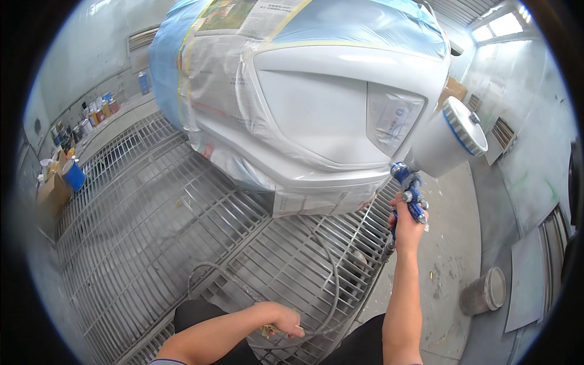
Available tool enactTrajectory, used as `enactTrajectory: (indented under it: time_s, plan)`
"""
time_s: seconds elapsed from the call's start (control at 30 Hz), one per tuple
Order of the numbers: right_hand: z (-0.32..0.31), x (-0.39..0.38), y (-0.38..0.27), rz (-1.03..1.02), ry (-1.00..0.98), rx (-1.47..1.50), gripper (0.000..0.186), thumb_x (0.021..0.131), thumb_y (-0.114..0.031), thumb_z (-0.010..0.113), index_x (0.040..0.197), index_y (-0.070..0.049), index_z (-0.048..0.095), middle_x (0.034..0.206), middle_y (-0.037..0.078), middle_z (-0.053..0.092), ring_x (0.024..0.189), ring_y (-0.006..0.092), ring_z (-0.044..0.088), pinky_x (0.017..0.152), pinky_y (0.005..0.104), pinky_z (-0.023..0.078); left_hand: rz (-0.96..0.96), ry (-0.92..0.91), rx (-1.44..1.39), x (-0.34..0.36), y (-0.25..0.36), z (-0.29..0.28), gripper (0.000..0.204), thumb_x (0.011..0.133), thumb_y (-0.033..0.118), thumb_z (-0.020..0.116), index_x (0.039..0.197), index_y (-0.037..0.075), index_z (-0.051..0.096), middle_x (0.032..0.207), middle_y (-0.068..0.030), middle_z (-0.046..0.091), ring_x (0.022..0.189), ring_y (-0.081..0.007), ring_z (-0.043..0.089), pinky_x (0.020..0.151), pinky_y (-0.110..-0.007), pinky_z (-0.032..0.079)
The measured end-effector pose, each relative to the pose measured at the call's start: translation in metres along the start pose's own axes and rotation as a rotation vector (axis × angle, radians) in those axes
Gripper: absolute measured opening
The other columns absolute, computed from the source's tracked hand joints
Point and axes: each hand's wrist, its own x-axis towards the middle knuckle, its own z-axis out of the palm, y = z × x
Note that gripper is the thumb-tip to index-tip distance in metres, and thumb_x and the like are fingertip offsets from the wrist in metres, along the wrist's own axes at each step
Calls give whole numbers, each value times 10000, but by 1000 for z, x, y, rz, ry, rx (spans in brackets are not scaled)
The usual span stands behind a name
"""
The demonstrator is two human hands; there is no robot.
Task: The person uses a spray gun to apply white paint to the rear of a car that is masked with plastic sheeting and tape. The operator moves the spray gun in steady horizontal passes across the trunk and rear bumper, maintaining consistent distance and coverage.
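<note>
Head view: the right hand point(410, 220) is gripping a blue spray gun point(413, 190), its cup point(445, 146) leaning above and to the right of that hand. Ahead of both hands a white panel point(322, 115) is facing the person, with paper point(213, 82) and blue film point(365, 21) covering the parts around it. The left hand point(283, 316) is curling around a yellowish scrap point(267, 330); whether it is also grasping the hose point(336, 280) looping beside it, I cannot tell. Beneath the left hand a grating point(134, 213) is spreading, and right of the right hand a bucket point(482, 293) is sitting
</note>
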Motion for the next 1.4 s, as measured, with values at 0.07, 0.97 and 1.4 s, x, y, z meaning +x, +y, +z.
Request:
enactTrajectory:
  time_s: [0.07,0.97,1.4]
  plan:
    - [-5,4,-1,-47,60,12,252,966,-225,750,841,-6,748,600,23,624,477,93,559,454,265,418,-4,-2,-5,2,-2,0,507,1068,515,556,1064,66,790,761,-84,626,515,-230,639,547,-413,526]
    - [107,-46,-86,71,-475,142,146,961,-152,774,988,-14,735,771,51,699,510,102,572,454,257,442,118,-46,-56,-18,-6,-2,506,1070,517,540,1043,75,785,720,-58,549,513,-207,587,519,-393,514]
    - [15,11,-57,-73,-31,98,322,942,-284,815,826,7,739,614,28,629,463,100,560,450,256,420,101,-41,-79,-10,9,-5,494,1072,498,557,1046,55,775,749,-66,565,507,-215,574,507,-395,492]
